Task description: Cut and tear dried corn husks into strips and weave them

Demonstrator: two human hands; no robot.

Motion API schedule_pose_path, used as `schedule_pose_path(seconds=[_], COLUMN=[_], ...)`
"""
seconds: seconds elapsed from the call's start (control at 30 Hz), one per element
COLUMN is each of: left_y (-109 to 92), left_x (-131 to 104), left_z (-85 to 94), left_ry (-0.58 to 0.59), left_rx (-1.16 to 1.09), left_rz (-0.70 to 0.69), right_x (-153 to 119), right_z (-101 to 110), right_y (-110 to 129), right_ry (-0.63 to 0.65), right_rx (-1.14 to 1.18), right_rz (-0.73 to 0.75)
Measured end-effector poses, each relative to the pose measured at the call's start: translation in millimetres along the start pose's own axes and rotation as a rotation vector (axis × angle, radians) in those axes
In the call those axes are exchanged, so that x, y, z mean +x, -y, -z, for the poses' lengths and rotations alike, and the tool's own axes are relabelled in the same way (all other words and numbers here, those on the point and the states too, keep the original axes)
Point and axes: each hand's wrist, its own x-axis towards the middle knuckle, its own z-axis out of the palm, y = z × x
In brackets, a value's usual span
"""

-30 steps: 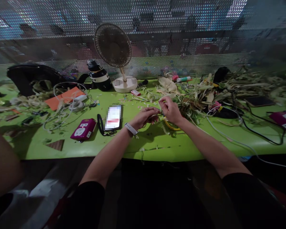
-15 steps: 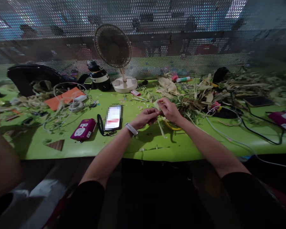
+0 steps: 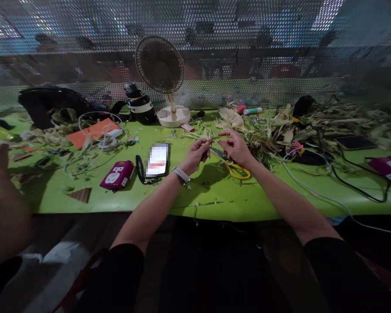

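My left hand (image 3: 198,153), with a pale watch band on its wrist, is closed in a pinch. A small pale piece of corn husk (image 3: 210,134) shows at its fingertips, mostly hidden by them. Close by on the right, my right hand (image 3: 236,150) has thumb and forefinger apart with nothing visible between them. Yellow-handled scissors (image 3: 238,171) lie on the green tabletop (image 3: 211,191) below that hand, blades pointing left toward the left hand. The right hand overlaps part of them.
Behind my hands stand a fan (image 3: 174,116) and a black bottle (image 3: 140,106). A phone (image 3: 157,160) and a purple power strip (image 3: 117,175) lie left. Husk heaps (image 3: 280,126) and a white cable (image 3: 316,191) spread right. Another person's arm (image 3: 6,208) rests far left.
My hands have come apart, and the right fingers have opened. The pale strip that hung below them no longer shows there. More of the scissors is visible. The view has shifted slightly.
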Motion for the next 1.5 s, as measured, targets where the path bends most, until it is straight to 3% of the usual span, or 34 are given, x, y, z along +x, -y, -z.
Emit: schedule_pose_path(seconds=[0.1, 0.27, 0.43, 0.57, 0.97, 1.2, 1.33, 1.5], left_y=[-1.3, -2.4, -0.2, 2.6, 6.1, 1.8, 1.4, 3.4], left_x=[0.0, -1.3, -2.4, -1.6, 0.3, -2.3, -2.5, -2.0], left_z=[0.0, -1.0, -2.8, -3.2, -2.0, -3.4, -4.2, -5.4], left_ry=[-0.007, -0.026, -0.044, -0.066, -0.162, -0.253, -0.218, -0.158], left_rx=[-0.057, -0.099, -0.041, -0.035, 0.043, 0.063, -0.023, -0.083], left_rz=[0.021, 0.008, -0.012, -0.052, -0.093, -0.067, 0.007, -0.001], right_x=[1.7, 1.7, -6.8, -12.1, -8.9, -6.9, -6.6, -8.2], right_z=[-0.8, 2.2, 0.8, -5.4, -3.6, -1.6, 0.1, -0.4], right_y=[-3.7, 2.0, 14.9, 16.6, 15.0, 12.9, 13.7, 19.0], right_ry=[0.008, -0.188, 0.120, 0.084, 0.187, 0.101, 0.030, 0.005], right_rx=[-0.018, -0.198, -0.347, -0.527, -0.672, -0.531, -0.487, -0.359], right_rz=[0.025, 0.152, 0.120, 0.232, 0.244, 0.242, 0.207, 0.144])
